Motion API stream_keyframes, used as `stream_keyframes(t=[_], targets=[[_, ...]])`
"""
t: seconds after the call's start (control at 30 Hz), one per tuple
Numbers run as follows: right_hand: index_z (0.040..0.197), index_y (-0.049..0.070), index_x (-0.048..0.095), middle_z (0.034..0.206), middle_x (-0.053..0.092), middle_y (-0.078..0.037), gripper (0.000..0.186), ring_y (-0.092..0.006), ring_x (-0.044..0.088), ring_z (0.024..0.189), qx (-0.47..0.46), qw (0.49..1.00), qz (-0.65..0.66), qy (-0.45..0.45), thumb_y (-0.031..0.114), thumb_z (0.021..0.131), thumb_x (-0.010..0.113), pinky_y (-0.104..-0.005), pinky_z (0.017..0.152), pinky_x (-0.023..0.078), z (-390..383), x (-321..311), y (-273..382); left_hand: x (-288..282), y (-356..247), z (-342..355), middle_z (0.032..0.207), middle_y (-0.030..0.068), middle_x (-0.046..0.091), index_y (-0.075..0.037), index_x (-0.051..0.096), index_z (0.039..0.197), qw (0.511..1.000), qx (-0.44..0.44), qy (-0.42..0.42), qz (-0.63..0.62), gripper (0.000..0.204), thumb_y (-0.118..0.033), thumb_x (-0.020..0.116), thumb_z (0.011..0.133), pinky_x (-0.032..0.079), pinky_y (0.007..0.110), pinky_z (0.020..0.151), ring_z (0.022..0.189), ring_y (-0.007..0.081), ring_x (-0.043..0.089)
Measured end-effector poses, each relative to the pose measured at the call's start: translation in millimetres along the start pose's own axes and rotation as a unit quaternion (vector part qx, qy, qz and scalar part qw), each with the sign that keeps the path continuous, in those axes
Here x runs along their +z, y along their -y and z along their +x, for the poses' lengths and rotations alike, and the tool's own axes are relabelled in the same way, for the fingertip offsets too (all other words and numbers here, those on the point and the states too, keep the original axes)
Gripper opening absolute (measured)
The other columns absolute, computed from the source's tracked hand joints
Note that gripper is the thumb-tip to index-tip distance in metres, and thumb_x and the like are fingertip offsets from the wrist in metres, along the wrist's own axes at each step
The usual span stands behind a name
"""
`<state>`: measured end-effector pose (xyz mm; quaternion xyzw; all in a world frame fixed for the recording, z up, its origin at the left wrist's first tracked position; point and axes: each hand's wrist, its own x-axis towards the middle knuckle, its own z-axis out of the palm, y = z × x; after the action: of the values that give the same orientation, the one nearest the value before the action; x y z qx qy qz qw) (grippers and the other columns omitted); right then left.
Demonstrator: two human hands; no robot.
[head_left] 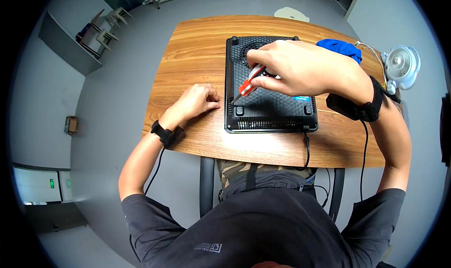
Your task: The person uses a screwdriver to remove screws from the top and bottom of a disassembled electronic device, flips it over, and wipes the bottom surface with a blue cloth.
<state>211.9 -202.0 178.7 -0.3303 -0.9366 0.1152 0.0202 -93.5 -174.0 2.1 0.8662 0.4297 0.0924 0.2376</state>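
A black flat appliance (277, 101), which looks like an induction cooker, lies underside up on the wooden table, its fan grille at the far end. My right hand (300, 66) is closed round a screwdriver (245, 88) with a red and white handle. The screwdriver slants down to the left, and its tip meets the appliance near the left edge, just beyond a rubber foot (239, 111). Resting on the table left of the appliance, my left hand (201, 100) has its fingers curled in; whatever they may hold is hidden.
A power cord (307, 148) runs from the appliance's near edge over the table edge. Behind my right forearm lies a bundled blue cloth (340, 49). A small white fan (401, 64) stands at the right edge, with a cable beside it. A white stool (291, 13) stands beyond the table.
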Motion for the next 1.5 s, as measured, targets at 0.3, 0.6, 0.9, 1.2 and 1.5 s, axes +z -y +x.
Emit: stream_keyframes(t=[0.3,0.6,0.9,1.2,1.5], targets=[[0.102,-0.003,0.062,0.091,0.069,-0.022,0.035,-0.0423,0.069,0.091,-0.011,1.0,0.01,-0.019,0.032,0.102,0.061,-0.0501,0.08,0.056,-5.5,3.7,-7.6,0.2,-9.8,2.7,0.089,0.0151,0.075,0.001,0.074,0.091,0.998,-0.066,0.007,0.003,0.011,-0.009,0.076,0.088,0.058,0.039,0.077,0.081,0.0285,0.074],[0.105,-0.001,0.063,0.093,0.07,-0.023,0.034,-0.0423,0.069,0.091,-0.015,0.992,0.048,-0.114,0.032,0.101,0.061,-0.0499,0.08,0.055,-27.5,11.7,-24.7,-28.0,-62.4,16.1,0.082,0.0037,0.07,0.001,0.069,0.096,0.986,-0.047,-0.03,-0.159,0.012,-0.009,0.074,0.092,0.057,0.029,0.077,0.079,0.0094,0.066],[0.11,0.001,0.059,0.097,0.068,-0.018,0.031,-0.0366,0.067,0.087,0.02,0.991,0.05,-0.126,0.03,0.102,0.064,-0.044,0.076,0.053,-55.6,13.8,-41.6,-19.7,-65.4,25.6,0.086,0.0037,0.076,0.002,0.074,0.101,0.978,-0.049,-0.015,-0.202,0.012,-0.009,0.075,0.095,0.059,0.026,0.075,0.078,0.0075,0.07],[0.11,0.0,0.059,0.097,0.068,-0.019,0.031,-0.0379,0.067,0.09,0.016,0.989,0.072,-0.129,0.03,0.102,0.064,-0.0451,0.078,0.053,-65.7,21.8,-45.1,-18.0,-74.2,30.0,0.086,0.0039,0.076,0.001,0.074,0.1,0.983,-0.038,0.005,-0.181,0.01,-0.007,0.074,0.094,0.059,0.025,0.075,0.079,0.0078,0.071],[0.107,0.001,0.062,0.095,0.069,-0.019,0.034,-0.0366,0.069,0.089,0.016,0.988,0.08,-0.133,0.034,0.103,0.063,-0.0452,0.077,0.054,-66.5,25.1,-49.6,-20.7,-79.0,34.8,0.088,0.0037,0.076,0.002,0.073,0.097,0.987,-0.024,0.001,-0.159,0.009,-0.006,0.075,0.093,0.059,0.025,0.075,0.08,0.0072,0.071]])
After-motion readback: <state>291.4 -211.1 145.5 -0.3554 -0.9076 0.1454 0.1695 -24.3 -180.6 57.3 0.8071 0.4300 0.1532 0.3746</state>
